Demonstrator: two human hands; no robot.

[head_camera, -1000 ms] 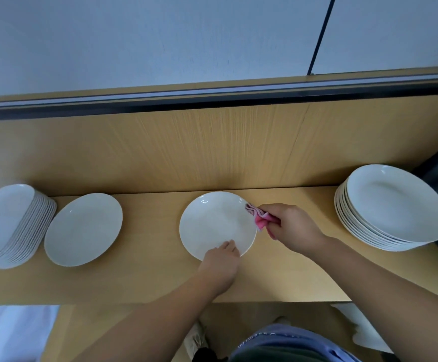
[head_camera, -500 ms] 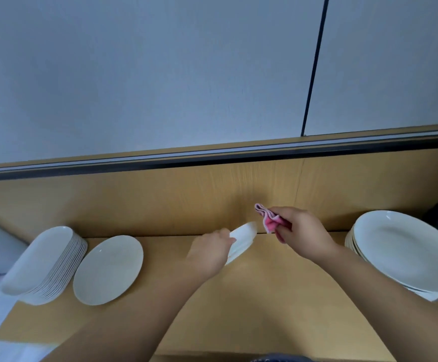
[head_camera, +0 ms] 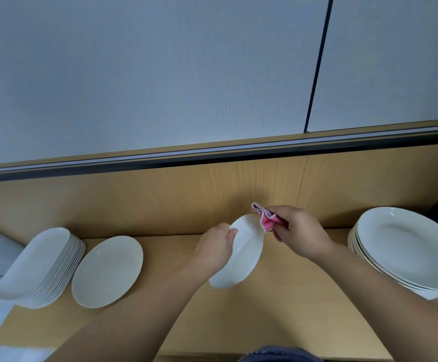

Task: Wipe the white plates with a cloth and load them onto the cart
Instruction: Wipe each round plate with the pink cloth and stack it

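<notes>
Can't see left hand (head_camera: 214, 250) fingers behind the plate (head_camera: 242, 257). Can't see most of cloth (head_camera: 266, 220) inside right hand (head_camera: 298, 232). Losing plate stack (head_camera: 405, 246) right of right hand to frame edge.

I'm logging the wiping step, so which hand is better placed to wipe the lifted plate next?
Right, probably. The right hand pinches the cloth right by the far rim of the plate, while the left hand grips that tilted plate and is busy holding it up.
</notes>
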